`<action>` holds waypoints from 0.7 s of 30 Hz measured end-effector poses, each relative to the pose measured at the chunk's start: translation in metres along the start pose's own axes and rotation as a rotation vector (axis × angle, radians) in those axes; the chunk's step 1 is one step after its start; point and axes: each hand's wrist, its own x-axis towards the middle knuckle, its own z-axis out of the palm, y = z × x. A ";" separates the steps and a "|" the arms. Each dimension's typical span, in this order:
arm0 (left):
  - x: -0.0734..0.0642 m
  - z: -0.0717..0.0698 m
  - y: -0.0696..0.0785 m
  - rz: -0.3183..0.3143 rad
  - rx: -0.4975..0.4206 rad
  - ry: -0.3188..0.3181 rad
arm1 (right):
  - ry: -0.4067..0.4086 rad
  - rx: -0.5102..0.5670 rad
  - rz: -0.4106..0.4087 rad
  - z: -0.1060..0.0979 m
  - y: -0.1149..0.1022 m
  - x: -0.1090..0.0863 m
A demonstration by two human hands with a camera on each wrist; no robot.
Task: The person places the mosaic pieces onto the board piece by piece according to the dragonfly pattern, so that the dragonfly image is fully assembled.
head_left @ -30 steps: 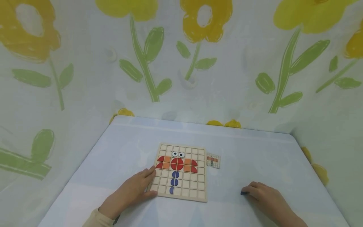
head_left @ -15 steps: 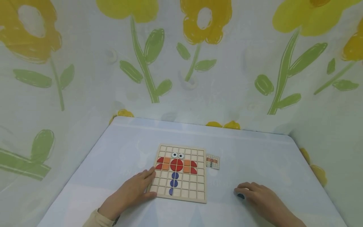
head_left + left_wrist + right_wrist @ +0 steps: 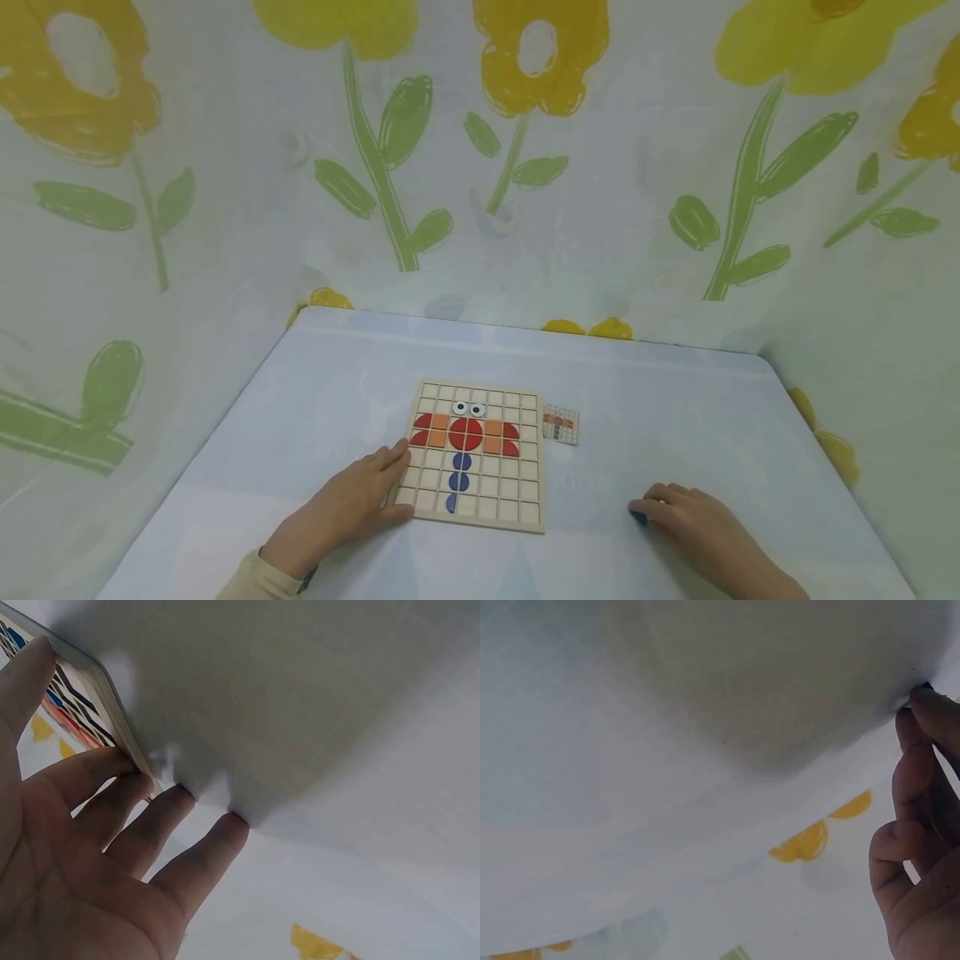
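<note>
A square wooden grid board lies on the table in the head view. Red, orange and blue pieces and two eye pieces form a figure in its cells; the lowest blue piece is a lone half circle. My left hand rests at the board's left edge, thumb near the front corner, fingers extended. In the left wrist view its thumb and fingertips touch the board's rim. To the right, apart from the board, my right hand pinches a small dark blue piece between thumb and fingers, mostly covered.
A small picture card showing a similar figure lies just right of the board. The pale table ends at a fabric wall printed with yellow flowers, which also runs along both sides.
My right hand has turned the dark blue piece between its fingers, showing its flat face half a second ago and less of it now. The left hand and the board stay put.
</note>
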 end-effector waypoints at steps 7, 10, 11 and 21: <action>0.000 -0.001 -0.001 0.005 0.007 -0.004 | 0.046 0.032 -0.018 0.002 -0.001 0.002; 0.000 -0.001 -0.001 0.009 0.010 -0.002 | 0.035 0.043 -0.017 0.001 0.000 0.004; 0.000 -0.001 -0.001 0.011 0.011 -0.001 | 0.030 0.049 -0.017 0.001 0.000 0.004; 0.000 -0.001 -0.002 0.012 0.008 -0.009 | 0.001 0.101 -0.012 -0.001 -0.001 0.007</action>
